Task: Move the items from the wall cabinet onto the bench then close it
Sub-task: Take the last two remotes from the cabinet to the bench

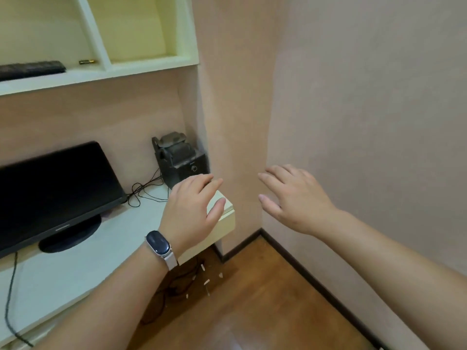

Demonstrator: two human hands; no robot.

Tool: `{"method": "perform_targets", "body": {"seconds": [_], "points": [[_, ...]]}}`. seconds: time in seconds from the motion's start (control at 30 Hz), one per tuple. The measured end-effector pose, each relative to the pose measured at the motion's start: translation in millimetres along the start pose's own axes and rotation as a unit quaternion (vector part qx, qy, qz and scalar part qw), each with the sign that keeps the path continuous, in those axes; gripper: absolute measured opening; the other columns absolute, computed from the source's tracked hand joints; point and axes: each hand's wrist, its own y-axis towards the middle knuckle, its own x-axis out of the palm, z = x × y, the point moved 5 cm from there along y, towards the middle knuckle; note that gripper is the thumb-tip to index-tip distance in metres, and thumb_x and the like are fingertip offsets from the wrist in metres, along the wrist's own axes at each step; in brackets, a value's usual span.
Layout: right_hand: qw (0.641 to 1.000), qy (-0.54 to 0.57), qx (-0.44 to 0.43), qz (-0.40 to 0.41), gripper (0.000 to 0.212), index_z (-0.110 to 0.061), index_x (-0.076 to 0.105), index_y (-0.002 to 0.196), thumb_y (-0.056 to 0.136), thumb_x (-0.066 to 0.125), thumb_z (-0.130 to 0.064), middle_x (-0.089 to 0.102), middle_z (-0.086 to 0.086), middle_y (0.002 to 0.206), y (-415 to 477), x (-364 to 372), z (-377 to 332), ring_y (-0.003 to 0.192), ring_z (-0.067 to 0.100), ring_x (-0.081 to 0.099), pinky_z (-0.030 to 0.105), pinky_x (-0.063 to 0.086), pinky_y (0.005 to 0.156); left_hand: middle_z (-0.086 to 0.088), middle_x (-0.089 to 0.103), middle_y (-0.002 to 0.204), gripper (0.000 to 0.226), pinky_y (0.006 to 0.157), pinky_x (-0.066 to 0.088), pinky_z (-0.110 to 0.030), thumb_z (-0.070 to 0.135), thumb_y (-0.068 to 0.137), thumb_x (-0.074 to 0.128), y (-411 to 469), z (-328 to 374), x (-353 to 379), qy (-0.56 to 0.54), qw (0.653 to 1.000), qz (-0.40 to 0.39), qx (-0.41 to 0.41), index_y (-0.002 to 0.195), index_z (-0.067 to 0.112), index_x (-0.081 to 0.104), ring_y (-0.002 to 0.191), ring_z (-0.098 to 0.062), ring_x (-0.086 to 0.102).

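A cream open wall cabinet (141,64) hangs at the top left. On its left shelf lie a black flat keyboard-like item (31,69) and a small gold battery (88,62). Its right compartment holds nothing I can see. Below runs the white bench (75,261). My left hand (192,210), with a watch on its wrist, hovers open over the bench's right corner. My right hand (295,198) is open in the air before the pink wall, holding nothing.
A black monitor (55,190) stands on the bench at the left. A black speaker (180,159) with dusty objects on top sits in the back corner, with cables (144,192) trailing from it. Small white bits (206,282) lie on the wooden floor under the bench.
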Motion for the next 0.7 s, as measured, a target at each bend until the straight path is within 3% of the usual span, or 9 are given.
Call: {"method": "perform_targets", "body": {"seconds": [0.4, 0.7], "points": [[0.997, -0.007, -0.014, 0.081, 0.051, -0.015, 0.062, 0.122, 0.09, 0.042, -0.049, 0.062, 0.008, 0.123, 221, 28, -23, 0.109, 0.032, 0.057, 0.042, 0.049, 0.082, -0.003, 0.064, 0.125, 0.042, 0.094, 0.037, -0.037, 0.039, 0.089, 0.051, 139, -171, -16, 0.031, 0.994, 0.102, 0.02, 0.121, 0.016, 0.066, 0.117, -0.025, 0.056], [0.99, -0.008, -0.034, 0.135, 0.053, -0.016, 0.061, 0.125, 0.09, 0.04, -0.049, 0.062, 0.008, 0.124, 323, 6, -11, 0.113, 0.03, 0.054, 0.042, 0.047, 0.087, -0.004, 0.059, 0.132, 0.045, 0.098, 0.04, -0.042, 0.04, 0.091, 0.048, 221, -212, -36, 0.05, 0.993, 0.104, 0.016, 0.129, 0.019, 0.061, 0.122, -0.025, 0.052]]}}
